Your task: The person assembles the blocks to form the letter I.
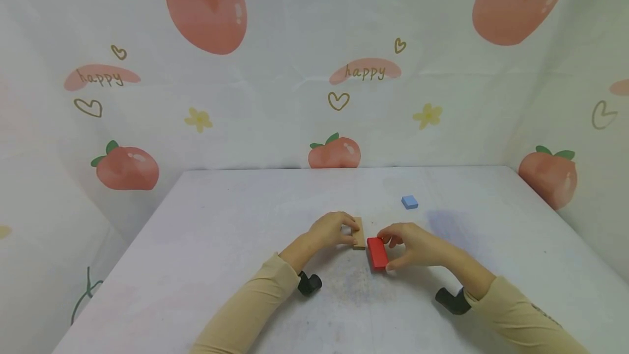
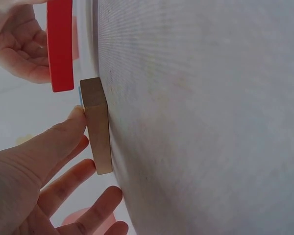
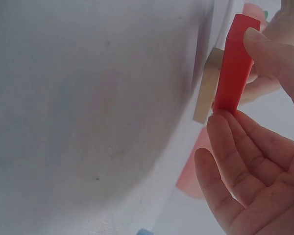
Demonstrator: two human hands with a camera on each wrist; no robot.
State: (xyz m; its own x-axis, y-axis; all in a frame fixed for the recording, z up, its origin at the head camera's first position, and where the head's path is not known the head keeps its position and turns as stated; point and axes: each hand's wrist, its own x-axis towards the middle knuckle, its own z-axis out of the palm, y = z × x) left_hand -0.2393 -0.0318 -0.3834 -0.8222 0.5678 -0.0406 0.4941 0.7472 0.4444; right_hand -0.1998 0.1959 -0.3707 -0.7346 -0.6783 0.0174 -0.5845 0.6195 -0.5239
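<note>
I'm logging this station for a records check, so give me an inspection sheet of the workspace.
Surface: white table, smudged, bluish patch toward the right.
Job's things: red block beside wooden block.
Clutter: blue block, apart, beyond them.
Hands: left hand holds the wooden block by its ends; right hand pinches the red one.
Cables: none certain; thin green line at left may be print or string.
Surroundings: fruit-print cloth.

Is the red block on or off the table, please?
Off: the right hand holds the red block, and the left wrist view shows a gap beneath.
</note>
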